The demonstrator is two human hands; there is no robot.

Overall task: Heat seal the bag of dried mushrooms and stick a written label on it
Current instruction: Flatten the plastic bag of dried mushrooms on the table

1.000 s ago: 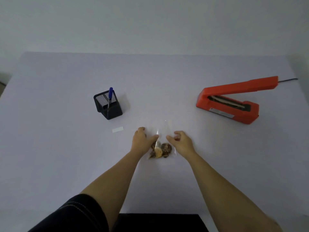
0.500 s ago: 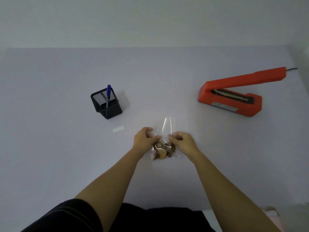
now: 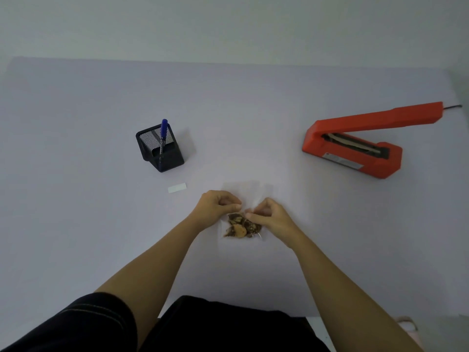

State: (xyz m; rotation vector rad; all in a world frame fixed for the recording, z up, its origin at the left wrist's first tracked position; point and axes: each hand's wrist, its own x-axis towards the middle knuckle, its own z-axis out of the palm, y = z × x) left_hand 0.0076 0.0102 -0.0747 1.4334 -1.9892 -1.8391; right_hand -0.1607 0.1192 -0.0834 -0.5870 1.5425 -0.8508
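Note:
A clear plastic bag of dried mushrooms (image 3: 241, 227) lies on the table near its front middle, the brown pieces bunched at its near end. My left hand (image 3: 215, 207) pinches the bag's left side and my right hand (image 3: 269, 215) pinches its right side, both just above the mushrooms. The bag's empty upper part (image 3: 250, 190) extends away from me. An orange heat sealer (image 3: 355, 146) sits at the right with its arm raised. A small white label (image 3: 177, 188) lies left of my hands. A blue pen (image 3: 163, 135) stands in a black mesh holder (image 3: 161, 151).
The light grey table (image 3: 76, 199) runs to a pale wall at the back. The sealer's cord (image 3: 453, 106) trails off at the far right. My dark-clothed lap shows below the table's near edge.
Both hands have closed from resting flat beside the bag to pinching its sides. The bag has shifted slightly and its top has flattened.

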